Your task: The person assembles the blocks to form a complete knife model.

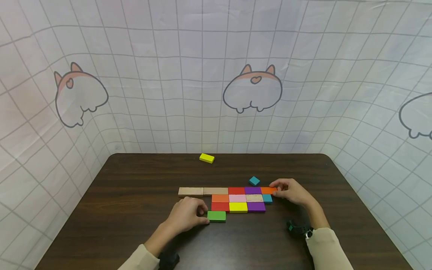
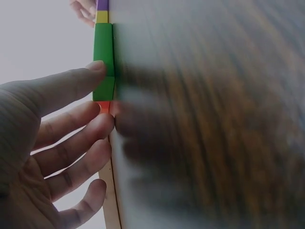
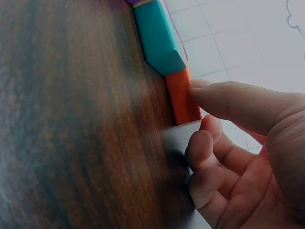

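Note:
My left hand (image 1: 186,214) is at the left end of a green block (image 1: 216,216), its thumb tip touching the block and its fingers loosely spread. That block lies at the front edge of a flat, tight layout of coloured blocks, just before a red block (image 1: 220,206). At the layout's far right corner, my right hand (image 1: 293,191) pinches the end of an orange block (image 1: 266,190) between thumb and index finger. A teal block (image 3: 159,38) sits against this orange block on the near side. Behind them lies a loose blue block (image 1: 254,181).
Two plain wooden blocks (image 1: 191,191) extend the back row to the left. Near the dark table's (image 1: 135,210) far edge rests a yellow block (image 1: 207,158). A white gridded cloth (image 1: 189,123) hangs behind and at both sides.

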The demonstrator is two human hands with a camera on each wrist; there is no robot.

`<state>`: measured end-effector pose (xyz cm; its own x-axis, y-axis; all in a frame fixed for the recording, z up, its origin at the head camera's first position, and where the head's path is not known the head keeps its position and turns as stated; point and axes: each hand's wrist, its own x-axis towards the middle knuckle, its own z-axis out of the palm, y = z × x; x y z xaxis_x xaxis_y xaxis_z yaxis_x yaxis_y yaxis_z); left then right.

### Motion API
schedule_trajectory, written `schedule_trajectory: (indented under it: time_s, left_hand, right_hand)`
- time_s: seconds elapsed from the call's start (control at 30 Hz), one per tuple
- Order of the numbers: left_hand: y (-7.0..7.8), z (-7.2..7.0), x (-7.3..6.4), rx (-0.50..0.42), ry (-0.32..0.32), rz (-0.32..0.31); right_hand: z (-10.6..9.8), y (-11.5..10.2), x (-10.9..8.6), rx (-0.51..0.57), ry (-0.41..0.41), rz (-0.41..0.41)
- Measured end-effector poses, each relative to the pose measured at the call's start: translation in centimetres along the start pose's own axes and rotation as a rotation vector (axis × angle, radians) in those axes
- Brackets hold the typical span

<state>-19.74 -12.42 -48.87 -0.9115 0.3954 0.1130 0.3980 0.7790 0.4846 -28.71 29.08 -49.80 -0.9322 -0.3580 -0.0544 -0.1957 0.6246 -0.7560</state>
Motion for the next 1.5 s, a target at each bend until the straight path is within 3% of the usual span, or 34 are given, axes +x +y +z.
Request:
schedule_trajectory:
  time_s: [0.57, 1.03, 1.13, 1.27, 1.5]
  left_hand:
    - [1.2, 0.5, 0.4, 0.076, 0.038, 0.045]
    - [1.3, 0.4, 0.4, 0.075, 0.023, 0.035]
    - [1.2, -0.3, 0.4, 0.065, 0.025, 0.035]
    - [1.0, -2.3, 1.2, -0.009, 0.057, 0.03]
    - [-1.6, -6.0, 5.2, -0.244, 0.174, 0.015]
  right_hand:
    - [-0.1, -0.1, 0.0, -0.008, -0.006, 0.001]
    - [-0.1, -0.3, -0.1, -0.003, -0.006, -0.004]
    - [0.0, -0.3, 0.0, -0.002, -0.005, 0.0]
    - [0.0, -0.4, -0.1, 0.002, -0.007, -0.003]
    - [0.1, -0.3, -0.1, -0.009, -0.004, -0.005]
